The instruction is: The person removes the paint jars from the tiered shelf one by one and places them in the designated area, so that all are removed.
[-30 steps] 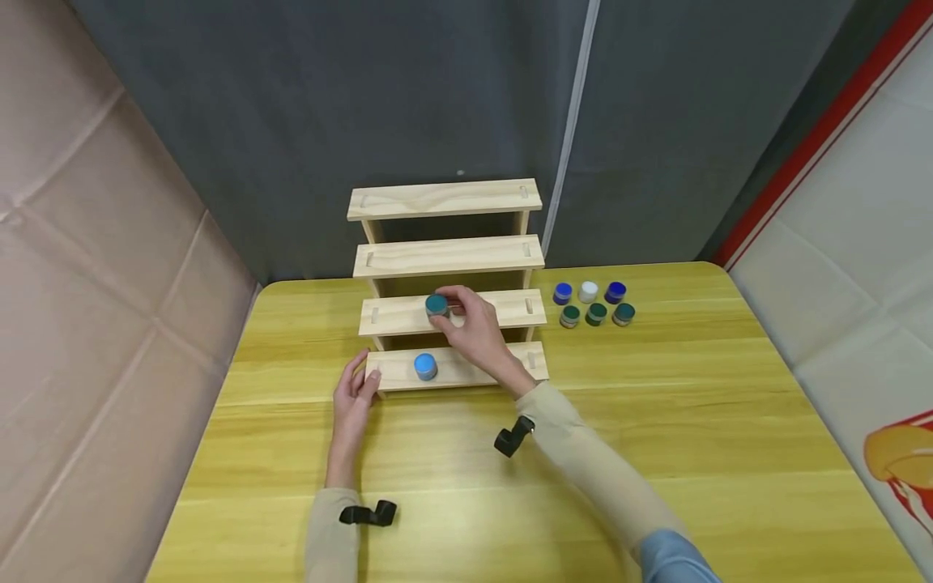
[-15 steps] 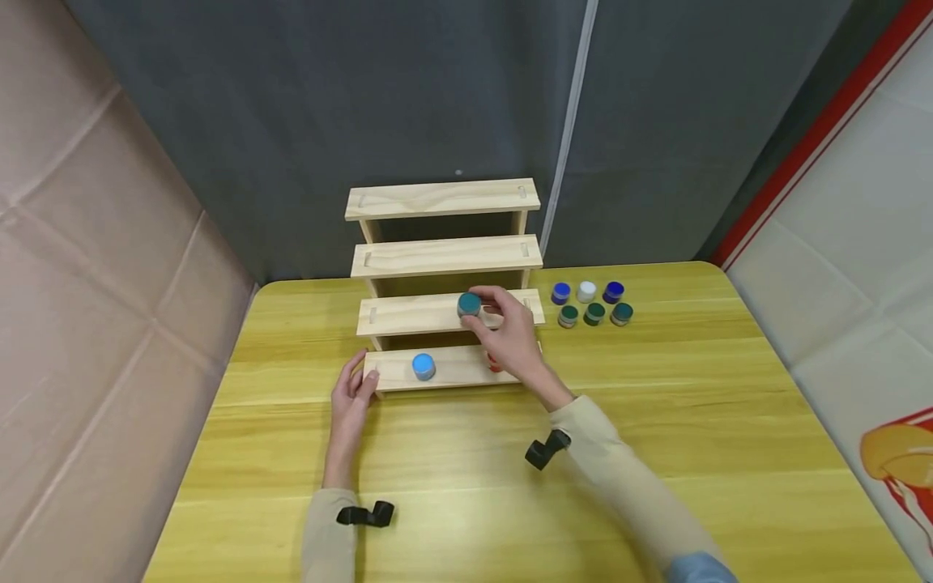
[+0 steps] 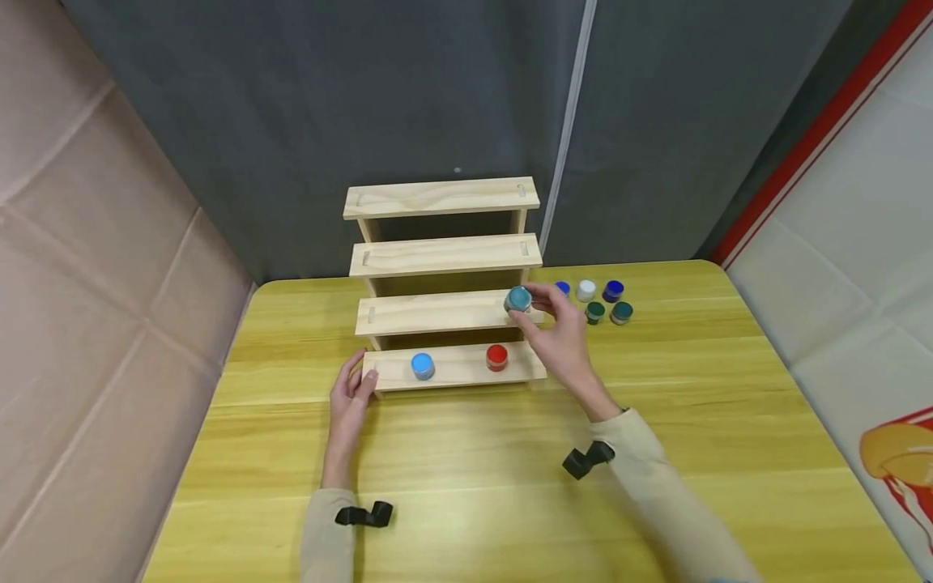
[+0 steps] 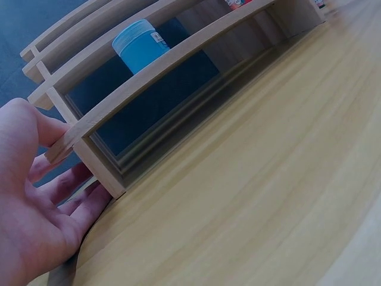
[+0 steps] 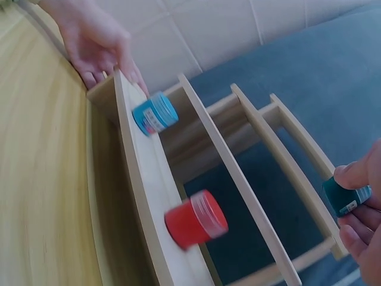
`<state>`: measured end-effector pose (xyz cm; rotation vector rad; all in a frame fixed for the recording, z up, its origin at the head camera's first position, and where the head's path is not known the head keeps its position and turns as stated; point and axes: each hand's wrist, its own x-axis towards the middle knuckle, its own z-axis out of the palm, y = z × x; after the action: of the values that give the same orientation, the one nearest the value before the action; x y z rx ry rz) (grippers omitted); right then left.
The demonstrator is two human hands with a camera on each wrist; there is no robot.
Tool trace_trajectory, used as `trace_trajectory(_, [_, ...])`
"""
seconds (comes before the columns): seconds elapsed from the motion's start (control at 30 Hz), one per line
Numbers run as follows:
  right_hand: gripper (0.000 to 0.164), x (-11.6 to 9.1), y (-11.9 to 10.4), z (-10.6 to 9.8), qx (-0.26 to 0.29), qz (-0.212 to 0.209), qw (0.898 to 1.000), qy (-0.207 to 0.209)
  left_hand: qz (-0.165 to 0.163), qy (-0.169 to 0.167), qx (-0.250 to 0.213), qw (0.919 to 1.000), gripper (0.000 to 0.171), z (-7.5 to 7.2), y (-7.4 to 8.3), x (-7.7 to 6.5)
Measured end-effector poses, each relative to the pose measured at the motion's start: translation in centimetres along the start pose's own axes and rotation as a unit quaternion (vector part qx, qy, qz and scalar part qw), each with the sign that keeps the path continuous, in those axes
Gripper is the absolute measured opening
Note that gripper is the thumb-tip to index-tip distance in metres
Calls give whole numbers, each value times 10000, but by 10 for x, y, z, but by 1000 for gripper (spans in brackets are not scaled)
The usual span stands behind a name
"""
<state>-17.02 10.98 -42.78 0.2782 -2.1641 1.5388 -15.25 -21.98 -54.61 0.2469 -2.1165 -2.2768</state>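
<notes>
My left hand [image 3: 348, 401] grips the left end of the bottom step of a pale wooden tiered shelf [image 3: 459, 372], thumb on top in the left wrist view. A teal paint jar [image 3: 518, 300] is pinched between the thumb and fingers of my right hand [image 3: 563, 340], at the right end of the second step from the bottom. Whether the jar touches that step, I cannot tell. On the bottom step stand a light blue jar [image 3: 423, 367], left of the middle, and a red jar [image 3: 497, 358], towards the right; both show in the right wrist view.
Right of the shelf, on the wooden table [image 3: 692, 421], stand a white jar [image 3: 586, 291], a dark blue jar [image 3: 613, 291], a green jar [image 3: 594, 312] and a dark teal jar [image 3: 622, 313]. A blue jar [image 3: 563, 287] is partly covered by my right hand. A grey curtain [image 3: 328, 105] hangs behind.
My right hand has carried the teal jar rightward along the second step, uncovering the red jar on the bottom step. The left hand has stayed at the shelf's left end.
</notes>
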Motion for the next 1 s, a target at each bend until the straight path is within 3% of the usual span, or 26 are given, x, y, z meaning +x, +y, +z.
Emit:
trace_trajectory(0.27, [40, -2, 18, -27, -170, 187, 9988, 414, 63, -8, 48, 10000, 50, 1, 0, -1])
trace_trajectory(0.5, [42, -6, 34, -44, -235, 602, 9952, 729, 95, -36, 50, 9999, 50, 0, -1, 0])
trace_trajectory(1.0, [42, -23, 71, -60, -995, 1693, 9782, 674, 59, 7, 57, 10000, 49, 1, 0, -1])
